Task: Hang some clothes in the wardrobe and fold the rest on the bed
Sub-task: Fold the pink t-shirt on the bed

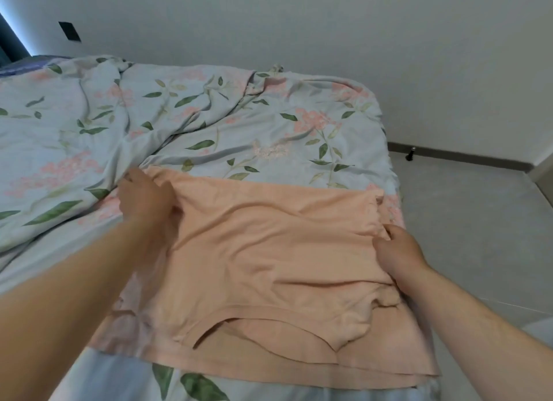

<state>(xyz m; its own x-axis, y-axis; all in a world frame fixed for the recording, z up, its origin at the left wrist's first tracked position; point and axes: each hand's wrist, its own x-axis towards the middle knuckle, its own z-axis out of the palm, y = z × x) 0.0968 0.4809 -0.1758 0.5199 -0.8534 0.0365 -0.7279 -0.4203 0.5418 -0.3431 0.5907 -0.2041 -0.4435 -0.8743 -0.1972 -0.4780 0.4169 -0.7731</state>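
Peach shirt point(269, 251) lay spread on the bed point(209, 116), near its right edge, neckline toward the camera. Fabric was wrinkled, with a bunched lump at the near right by the collar. Left hand point(143, 200) gripped the shirt's far left corner, fingers curled into the cloth. Right hand point(398, 251) pinched the right edge, about mid-length, thumb and fingers closed on a fold. Both forearms were bare and reached in from the bottom of the frame. Floral duvet point(89, 125) sat rumpled under and beyond the shirt, creased toward the far left. White wall point(299, 26) stood behind the bed; tiled floor point(463, 206) showed to the right, with a small dark object point(410, 154) by the skirting.
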